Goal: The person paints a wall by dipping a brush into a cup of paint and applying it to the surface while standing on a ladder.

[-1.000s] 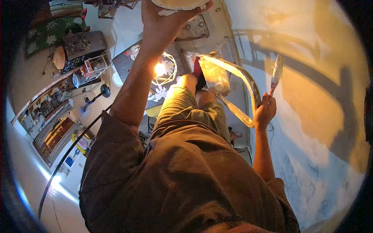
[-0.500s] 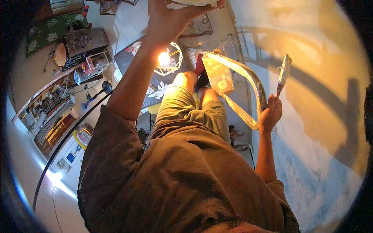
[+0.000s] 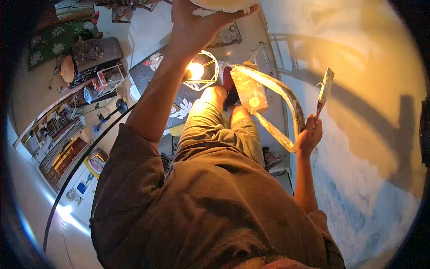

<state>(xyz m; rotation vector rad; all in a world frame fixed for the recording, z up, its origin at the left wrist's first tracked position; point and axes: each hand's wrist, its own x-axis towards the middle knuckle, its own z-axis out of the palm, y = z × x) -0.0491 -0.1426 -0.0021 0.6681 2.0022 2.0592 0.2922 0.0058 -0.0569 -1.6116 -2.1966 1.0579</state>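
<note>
My left hand (image 3: 201, 24) is raised at the top edge of the view, its fingers curled under a pale, round bowl-like container (image 3: 224, 4) that the frame cuts off. On the right, my right hand (image 3: 309, 136) grips the handle of a putty knife (image 3: 325, 87), its flat blade pointing up and smeared with white. Right beside that hand runs the curved, paint-spattered rail (image 3: 286, 96) of a stepladder, with a worn top step (image 3: 251, 89) inside the curve.
A white-and-yellow lit wall (image 3: 358, 157) rises close on my right, with shadows across it. A glowing bulb in a wire cage (image 3: 197, 71) sits by my left forearm. A dark flowered cover (image 3: 179, 107) lies below, and cluttered shelves (image 3: 58, 121) stand at left.
The view has shifted a little, so the lamp shows farther right of my left forearm. Both hands keep their holds, and the putty knife sits slightly lower in view.
</note>
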